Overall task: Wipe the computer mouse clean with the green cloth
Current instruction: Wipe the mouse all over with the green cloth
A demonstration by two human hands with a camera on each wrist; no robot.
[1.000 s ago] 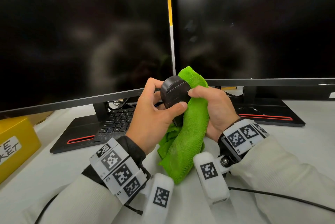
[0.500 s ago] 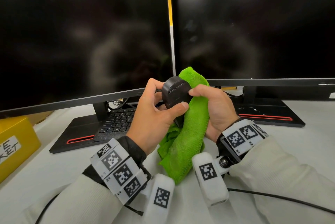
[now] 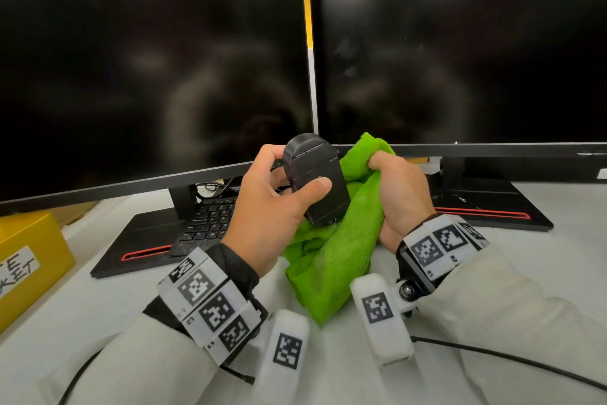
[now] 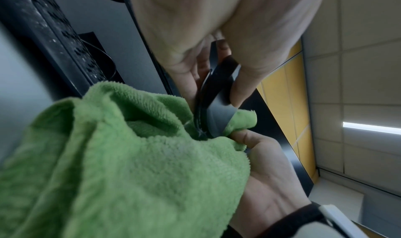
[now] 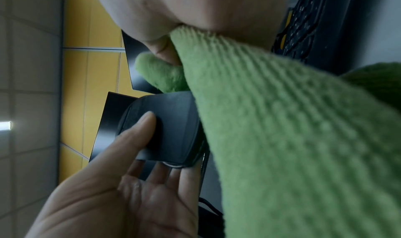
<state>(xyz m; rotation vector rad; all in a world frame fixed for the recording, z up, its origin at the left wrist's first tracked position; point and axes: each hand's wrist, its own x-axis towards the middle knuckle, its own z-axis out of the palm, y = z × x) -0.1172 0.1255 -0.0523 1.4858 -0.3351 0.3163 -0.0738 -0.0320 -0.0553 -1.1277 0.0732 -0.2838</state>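
A black computer mouse (image 3: 315, 178) is held up over the desk with its flat underside facing me. My left hand (image 3: 276, 204) grips it, thumb across the underside and fingers behind. In the left wrist view the mouse (image 4: 219, 94) shows edge-on between thumb and fingers. The green cloth (image 3: 331, 253) hangs bunched from my right hand (image 3: 402, 194), which clutches its upper part just right of the mouse. The cloth (image 4: 130, 156) touches the mouse's lower end. The right wrist view shows the mouse (image 5: 171, 126) beside the cloth (image 5: 282, 138).
Two dark monitors (image 3: 147, 60) fill the back, their black bases (image 3: 144, 240) on the white desk. A black keyboard (image 3: 207, 224) lies under the left monitor. A yellow box (image 3: 29, 260) stands at the left edge. A black cable (image 3: 509, 358) runs across the near right.
My left hand has tilted the mouse up so more of its underside faces me. My right hand has slid with the cloth off the mouse, toward the right.
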